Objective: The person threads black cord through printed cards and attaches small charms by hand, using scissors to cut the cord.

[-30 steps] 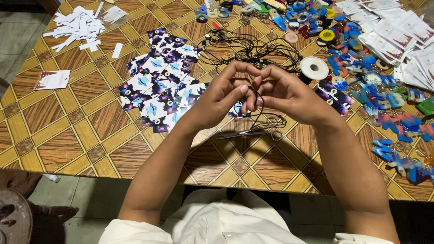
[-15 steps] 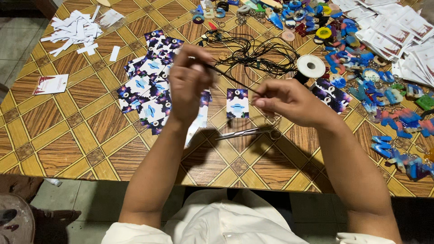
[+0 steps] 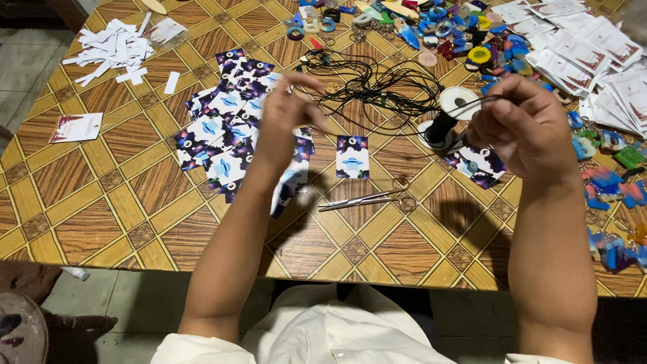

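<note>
Pulling black cord [image 3: 404,114] taut between both hands, w/ the hands spread wide over the counter [image 3: 101,222]. Right hand [image 3: 529,128] is closed in a tight pinch grip on the cord end, up near the white spool [image 3: 459,102]; the rest of the cord lies in a loose tangle on the counter btwn the hands. Left hand [image 3: 286,125] is raised, fingers curled & half open; can't tell if the cord is actually pinched there, too thin to see. Step looks like measuring off a length of cord. Next move prob. calls for a cut: scissors [image 3: 367,199] lie shut on the counter, just below the lone printed card [image 3: 352,156], w/ the card pile [image 3: 229,135] under the left hand. One hand would have to let go to reach them.
</note>
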